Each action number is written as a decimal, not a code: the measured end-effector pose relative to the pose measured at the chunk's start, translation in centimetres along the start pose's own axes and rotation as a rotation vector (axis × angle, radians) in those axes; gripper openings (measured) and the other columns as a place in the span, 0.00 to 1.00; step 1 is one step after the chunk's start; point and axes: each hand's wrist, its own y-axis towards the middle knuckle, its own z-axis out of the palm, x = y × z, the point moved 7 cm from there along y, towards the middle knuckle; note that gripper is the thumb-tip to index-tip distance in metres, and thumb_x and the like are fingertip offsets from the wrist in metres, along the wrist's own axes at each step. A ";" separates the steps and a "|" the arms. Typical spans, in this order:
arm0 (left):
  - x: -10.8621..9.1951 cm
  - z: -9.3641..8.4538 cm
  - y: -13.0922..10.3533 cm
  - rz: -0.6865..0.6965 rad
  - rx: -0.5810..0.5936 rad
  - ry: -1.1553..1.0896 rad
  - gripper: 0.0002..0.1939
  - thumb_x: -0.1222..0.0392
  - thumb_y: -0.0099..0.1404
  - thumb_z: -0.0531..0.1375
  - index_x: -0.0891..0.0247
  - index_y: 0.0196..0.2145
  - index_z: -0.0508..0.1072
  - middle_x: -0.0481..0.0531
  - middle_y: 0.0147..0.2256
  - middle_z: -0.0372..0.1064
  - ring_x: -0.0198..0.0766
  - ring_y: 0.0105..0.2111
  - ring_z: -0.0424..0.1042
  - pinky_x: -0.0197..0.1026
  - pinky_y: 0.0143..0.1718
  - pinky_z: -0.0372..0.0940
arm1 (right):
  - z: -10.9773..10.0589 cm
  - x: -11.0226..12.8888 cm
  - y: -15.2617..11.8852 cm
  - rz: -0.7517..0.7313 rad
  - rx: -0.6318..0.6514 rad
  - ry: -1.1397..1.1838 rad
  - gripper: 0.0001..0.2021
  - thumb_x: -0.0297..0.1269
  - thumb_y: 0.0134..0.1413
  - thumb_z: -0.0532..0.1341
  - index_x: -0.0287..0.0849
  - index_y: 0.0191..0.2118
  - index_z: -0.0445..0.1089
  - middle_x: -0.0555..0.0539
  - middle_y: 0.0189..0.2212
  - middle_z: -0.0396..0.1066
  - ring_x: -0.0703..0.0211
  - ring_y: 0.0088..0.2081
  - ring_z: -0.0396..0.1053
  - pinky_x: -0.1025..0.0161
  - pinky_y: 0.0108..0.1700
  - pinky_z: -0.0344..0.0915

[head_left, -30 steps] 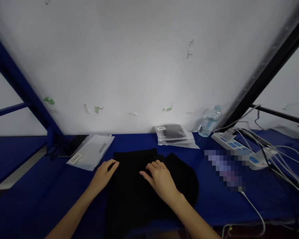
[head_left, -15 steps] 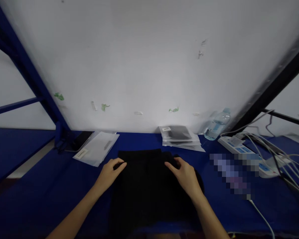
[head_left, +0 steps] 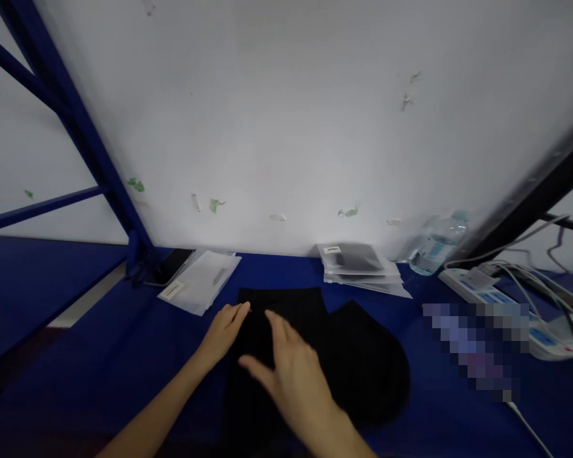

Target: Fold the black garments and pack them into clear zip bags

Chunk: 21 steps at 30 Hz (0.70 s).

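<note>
A piece of black cloth (head_left: 286,299), perhaps a garment, lies on the blue table in front of me; its folds are hard to make out in the dark. My left hand (head_left: 225,331) is closed at the cloth's upper left edge, pinching it between thumb and fingers. Over the middle of the cloth is my right hand (head_left: 296,369), open, thumb spread away from the fingers, with nothing in it. A rounded part of the same black cloth (head_left: 370,362) spreads out to the right of that hand.
White plastic bags (head_left: 203,280) lie at the back left beside a dark phone-like object (head_left: 172,264). More bags (head_left: 358,267) are stacked by the wall. A water bottle (head_left: 438,245), a power strip (head_left: 482,292) with cables and a blurred-out object (head_left: 468,350) are at the right.
My right hand has let go of the cloth's upper right edge and moved left over it, opening. The rounded right part of the cloth now shows. The view has shifted slightly left.
</note>
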 end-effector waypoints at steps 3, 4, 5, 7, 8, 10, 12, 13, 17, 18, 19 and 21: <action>0.1 -0.2 -0.1 -0.014 0.005 -0.021 0.28 0.44 0.71 0.42 0.60 0.34 0.76 0.53 0.35 0.74 0.46 0.40 0.71 0.47 0.44 0.62 | 3.0 1.8 -2.8 -0.128 0.101 0.068 0.35 0.53 0.54 0.60 0.36 0.62 0.58 0.35 0.61 0.59 0.41 0.61 0.59 0.48 0.58 0.62; -0.1 -0.3 -0.1 -0.009 0.019 -0.025 0.28 0.44 0.71 0.42 0.60 0.35 0.77 0.52 0.36 0.74 0.46 0.40 0.71 0.47 0.45 0.62 | 3.6 1.8 -3.4 -0.131 0.118 0.071 0.34 0.51 0.55 0.60 0.35 0.62 0.58 0.36 0.62 0.57 0.41 0.62 0.56 0.47 0.60 0.60; -0.3 -0.3 0.0 0.002 0.038 -0.030 0.27 0.44 0.70 0.43 0.59 0.35 0.77 0.52 0.36 0.74 0.46 0.41 0.71 0.47 0.45 0.62 | 4.1 1.6 -3.9 -0.124 0.131 0.071 0.33 0.49 0.56 0.60 0.35 0.62 0.58 0.36 0.63 0.55 0.41 0.63 0.54 0.46 0.61 0.59; -0.9 -0.5 0.2 0.033 0.084 -0.037 0.23 0.42 0.68 0.48 0.58 0.36 0.77 0.50 0.37 0.74 0.46 0.41 0.71 0.46 0.46 0.61 | 4.5 1.2 -4.1 -0.121 0.154 0.074 0.32 0.45 0.56 0.61 0.34 0.63 0.57 0.36 0.63 0.54 0.40 0.63 0.54 0.45 0.61 0.58; -1.2 -0.6 0.3 0.054 0.116 -0.030 0.21 0.42 0.66 0.52 0.58 0.37 0.77 0.51 0.38 0.74 0.46 0.42 0.70 0.46 0.47 0.61 | 4.4 1.0 -4.0 -0.131 0.165 0.088 0.32 0.45 0.56 0.61 0.34 0.63 0.57 0.36 0.63 0.55 0.41 0.63 0.54 0.45 0.61 0.59; -1.8 -0.5 0.5 0.103 0.195 -0.003 0.19 0.42 0.61 0.59 0.58 0.40 0.77 0.51 0.39 0.73 0.48 0.42 0.69 0.47 0.46 0.61 | 3.4 0.0 -3.1 -0.107 0.129 0.145 0.27 0.45 0.58 0.59 0.38 0.60 0.61 0.37 0.60 0.60 0.43 0.60 0.60 0.46 0.59 0.61; -2.0 -0.3 0.6 0.147 0.266 0.017 0.18 0.44 0.57 0.62 0.57 0.41 0.77 0.51 0.38 0.73 0.49 0.42 0.69 0.48 0.45 0.61 | 1.6 -2.4 -1.8 0.014 -0.001 0.188 0.21 0.46 0.61 0.54 0.41 0.55 0.67 0.38 0.53 0.69 0.46 0.54 0.67 0.48 0.54 0.65; -2.1 -0.2 0.5 0.161 0.284 0.018 0.17 0.45 0.57 0.63 0.57 0.40 0.76 0.51 0.38 0.73 0.48 0.42 0.69 0.48 0.45 0.61 | 0.8 -4.0 -1.2 0.108 -0.080 0.184 0.20 0.47 0.63 0.52 0.41 0.52 0.69 0.38 0.49 0.72 0.46 0.50 0.70 0.48 0.52 0.66; -2.1 0.3 -0.1 0.181 0.249 0.002 0.16 0.47 0.58 0.62 0.59 0.39 0.74 0.51 0.39 0.71 0.47 0.42 0.68 0.46 0.44 0.62 | 1.3 -8.6 0.9 0.364 0.013 0.143 0.27 0.57 0.57 0.54 0.38 0.47 0.71 0.36 0.39 0.76 0.43 0.43 0.74 0.52 0.43 0.69; -2.2 0.4 -0.3 0.189 0.239 0.000 0.16 0.47 0.59 0.62 0.59 0.39 0.74 0.51 0.39 0.71 0.47 0.43 0.68 0.46 0.44 0.62 | 1.9 -8.9 1.3 0.389 0.077 0.142 0.29 0.59 0.54 0.55 0.37 0.47 0.72 0.35 0.40 0.76 0.42 0.43 0.74 0.53 0.43 0.69; -2.2 0.4 -0.4 0.199 0.230 -0.002 0.15 0.47 0.59 0.62 0.59 0.39 0.73 0.51 0.40 0.70 0.46 0.43 0.69 0.45 0.44 0.63 | 2.5 -9.1 1.6 0.405 0.122 0.143 0.31 0.60 0.53 0.56 0.36 0.47 0.72 0.34 0.41 0.76 0.41 0.45 0.74 0.53 0.43 0.69; -2.1 -0.2 0.0 0.205 0.189 0.007 0.15 0.48 0.59 0.63 0.59 0.39 0.72 0.50 0.39 0.70 0.43 0.41 0.69 0.42 0.43 0.63 | 3.1 -8.9 1.9 0.430 0.158 0.139 0.33 0.61 0.50 0.58 0.34 0.48 0.72 0.32 0.43 0.75 0.39 0.47 0.73 0.52 0.46 0.68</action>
